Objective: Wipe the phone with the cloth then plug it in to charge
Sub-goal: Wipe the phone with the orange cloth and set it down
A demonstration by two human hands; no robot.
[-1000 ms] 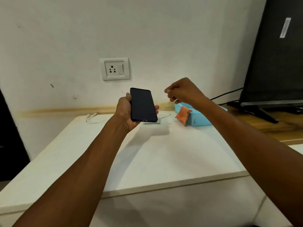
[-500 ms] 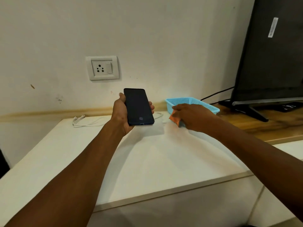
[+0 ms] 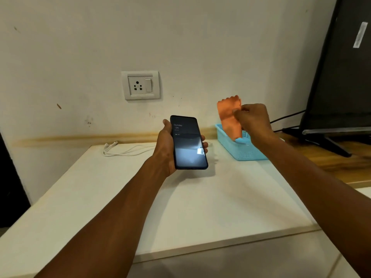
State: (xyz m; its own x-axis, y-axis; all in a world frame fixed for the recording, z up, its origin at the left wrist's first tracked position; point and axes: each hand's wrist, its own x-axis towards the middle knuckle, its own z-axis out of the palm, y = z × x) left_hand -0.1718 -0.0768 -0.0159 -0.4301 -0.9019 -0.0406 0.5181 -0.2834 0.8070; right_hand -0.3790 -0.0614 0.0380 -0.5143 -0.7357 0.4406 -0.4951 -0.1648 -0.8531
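The left hand [image 3: 167, 151] holds the phone [image 3: 188, 142] above the white tabletop [image 3: 180, 207], near its back edge. The fingers are closed around the phone: the thumb lies along its left side and the fingertips [image 3: 204, 145] show at its right side. The phone is tilted, with its screen toward the camera. The screen is lit and shows the word "Sunday" and a number under it; the smaller text is too small to read.

The right hand [image 3: 254, 121] is raised above the blue basket [image 3: 244, 151], which stands at the back right corner of the tabletop. This hand pinches the orange cloth [image 3: 229, 117] at its upper edge. The cloth hangs down, and its lower end reaches the rim of the basket. The cloth and the phone are apart, not touching.

A white cable [image 3: 124, 150] lies on the tabletop along the back edge, left of the phone. On the wall above the back edge there is a white socket [image 3: 141, 85] with a switch. To the right, a dark screen [image 3: 341, 77] stands on a wooden surface [image 3: 341, 167].
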